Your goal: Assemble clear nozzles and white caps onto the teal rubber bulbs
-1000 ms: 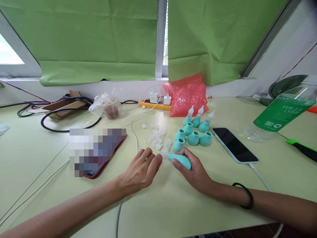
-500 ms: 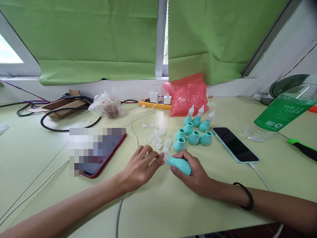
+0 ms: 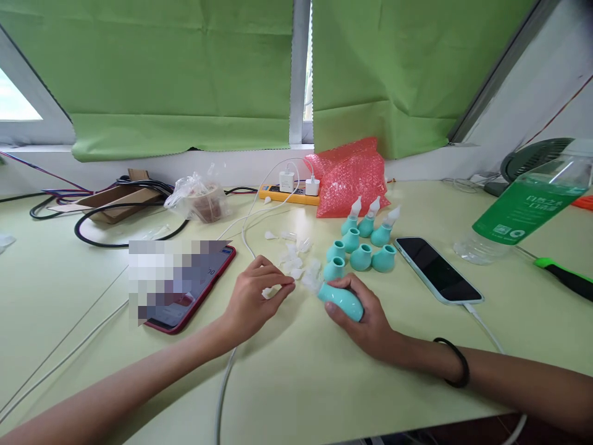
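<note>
My right hand (image 3: 364,318) is wrapped round a turquoise squeeze bulb (image 3: 341,301), which lies tilted with its mouth to the left. By that mouth is a blurred, whitish translucent piece (image 3: 311,278); whether it is fitted in the bulb, I cannot tell. To the left, my left hand (image 3: 259,295) has thumb and forefinger pinched together, apart from the bulb. Anything between those fingertips is too small to make out. Behind my hands lie several loose translucent tips (image 3: 291,256). Several turquoise bulbs (image 3: 361,256) stand upright beyond my right hand, and 3 at the back carry pointed clear tips (image 3: 375,205).
A red-cased phone (image 3: 194,296) lies left and a charging phone (image 3: 439,271) right, near a green-labelled bottle (image 3: 523,207) and a screwdriver (image 3: 563,275). Behind are pink bubble wrap (image 3: 352,182), a power strip (image 3: 291,195) and a bagged pot (image 3: 204,201). A white cable (image 3: 225,389) passes beneath my left hand.
My left hand has drawn back left from the bulb's mouth, its fingertips now apart from it. My right hand and the bulb have shifted slightly right.
</note>
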The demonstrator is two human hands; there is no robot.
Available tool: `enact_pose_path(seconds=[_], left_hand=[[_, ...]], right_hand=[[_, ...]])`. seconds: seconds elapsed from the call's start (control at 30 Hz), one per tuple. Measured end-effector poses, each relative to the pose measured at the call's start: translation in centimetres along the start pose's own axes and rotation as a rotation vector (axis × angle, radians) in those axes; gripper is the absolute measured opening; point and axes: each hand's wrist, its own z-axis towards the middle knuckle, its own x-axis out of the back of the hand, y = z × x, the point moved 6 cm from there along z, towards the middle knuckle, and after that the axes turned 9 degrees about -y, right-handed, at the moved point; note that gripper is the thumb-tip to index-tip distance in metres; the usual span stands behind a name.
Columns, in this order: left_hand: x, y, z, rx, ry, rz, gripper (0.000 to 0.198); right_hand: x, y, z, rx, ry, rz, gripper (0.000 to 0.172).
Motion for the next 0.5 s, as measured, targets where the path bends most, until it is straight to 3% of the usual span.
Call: enact_pose_path(seconds=[0.1, 0.17, 0.27, 0.43, 0.5], left_hand=[[-1.4, -1.5, -0.1, -0.003, -0.132, 0.109, 0.011], [-1.3, -1.4, -0.2, -0.049, -0.106, 0.115, 0.017], [-0.1, 0.6, -0.5, -0.164, -0.012, 0.058, 0.026], [-0.8, 4.9, -1.4, -0.295, -0.223, 0.187, 0.028], [-1.3, 5.8, -1.8, -0.332, -0.222, 0.297, 0.032]], right_hand=[[-0.4, -0.6, -0.2, 0.085, -0.067, -0.009, 0.020], [-0.6, -0.7, -0.1, 0.068, -0.104, 0.000, 0.020], [-0.9, -0.7, 0.0, 0.010, -0.168, 0.018, 0.022], [-1.8, -2.0, -1.1, -0.007, -0.324, 0.031, 0.023], [-2.3, -2.4, -1.7, -0.027, -0.395, 0.043, 0.021]])
